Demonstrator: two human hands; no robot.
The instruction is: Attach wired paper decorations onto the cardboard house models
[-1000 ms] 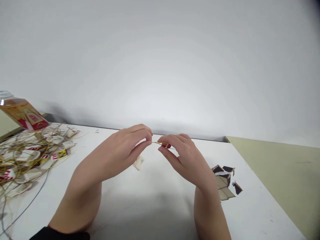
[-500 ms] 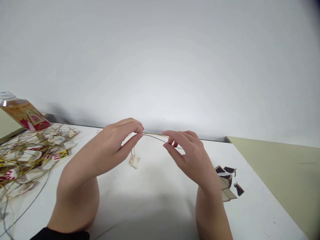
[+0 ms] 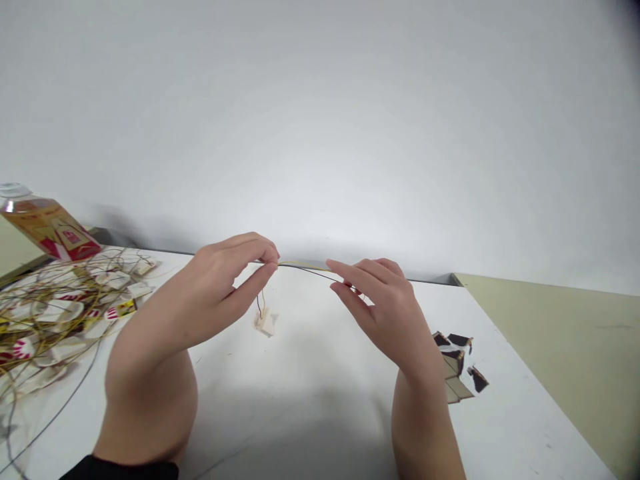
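Observation:
Two thin wires [image 3: 305, 267], one yellow and one dark, stretch between my hands above the back of the white table. My left hand [image 3: 235, 273] pinches them between thumb and fingertips. Below it the wires hang down to a small off-white block [image 3: 265, 323], which seems to be a connector or small device. My right hand [image 3: 375, 293] has thumb and fingers closed around the other end of the same wires. The wire ends beyond the right fingers are mostly hidden.
A tangled heap of wires and white pieces [image 3: 65, 313] covers the table's left side. Behind it leans a bottle of amber liquid [image 3: 55, 227]. Several dark and beige flat pieces [image 3: 457, 373] lie right of my right forearm. A pale wall [image 3: 320, 133] rises behind the table [image 3: 310, 387].
My left hand has moved slightly left and my right hand slightly right, so the wire span between them is longer and straighter. The off-white block has shifted a little left.

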